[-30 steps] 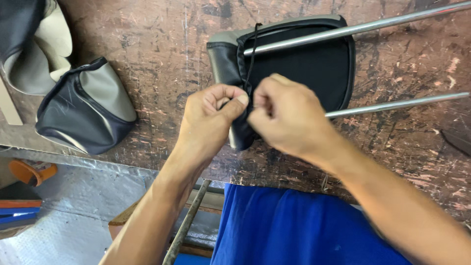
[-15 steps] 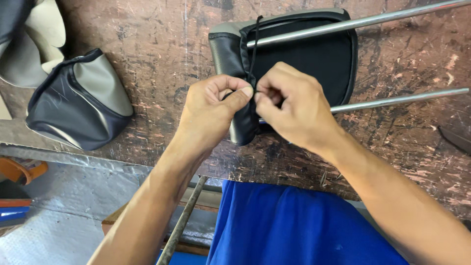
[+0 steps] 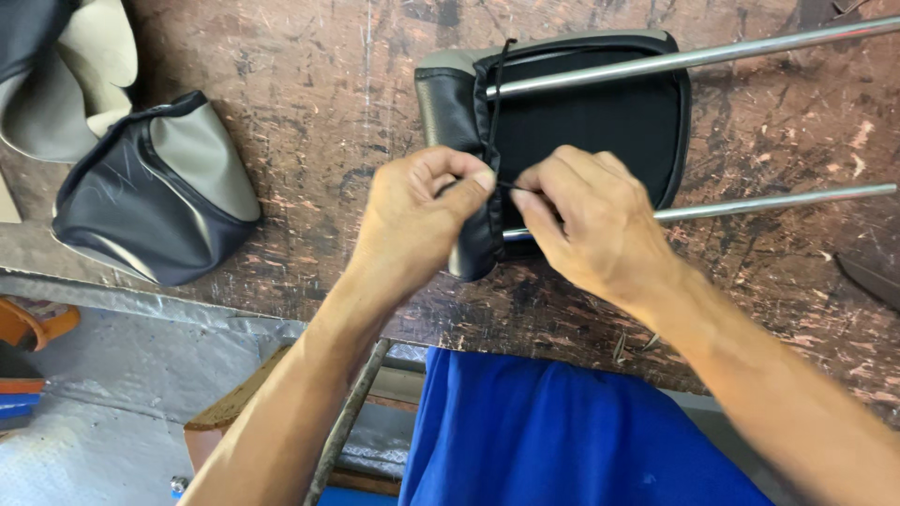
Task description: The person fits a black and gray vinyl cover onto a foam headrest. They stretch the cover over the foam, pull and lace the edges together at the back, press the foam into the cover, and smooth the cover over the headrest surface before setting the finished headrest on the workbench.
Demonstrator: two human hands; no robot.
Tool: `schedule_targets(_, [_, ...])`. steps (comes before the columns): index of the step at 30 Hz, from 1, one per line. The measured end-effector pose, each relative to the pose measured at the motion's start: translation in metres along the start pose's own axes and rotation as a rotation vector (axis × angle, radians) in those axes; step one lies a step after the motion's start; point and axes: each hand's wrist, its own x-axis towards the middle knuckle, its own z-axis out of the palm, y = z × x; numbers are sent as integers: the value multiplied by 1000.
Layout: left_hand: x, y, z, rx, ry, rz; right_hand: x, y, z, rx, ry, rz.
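Headrest cord ends hidden between pinching fingers.

Bright, even daylight; soft shadows, faint glare on metal rods, sharp focus.

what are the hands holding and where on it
Left hand and right hand pinch a thin black cord at the open edge of the black headrest cover.

Scarred brown workbench: headrest, loose black-grey cover, perhaps another.
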Motion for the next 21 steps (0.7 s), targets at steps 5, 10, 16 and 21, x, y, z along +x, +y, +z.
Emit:
schedule_targets(5, [2,-9,-6,-62,20,97,-3,17,-9,-190,-21,-193])
schedule_targets(10, [1,-19,-5,-166,54,139,-10,13,6,385,24,96])
schedule_targets(16, [2,-25,-8,-61,99,192,-7,23,9,741,-275,299])
schedule_targets(21, [0,-18,-6,-93,129,193,-15,31,-10,66,-192,58])
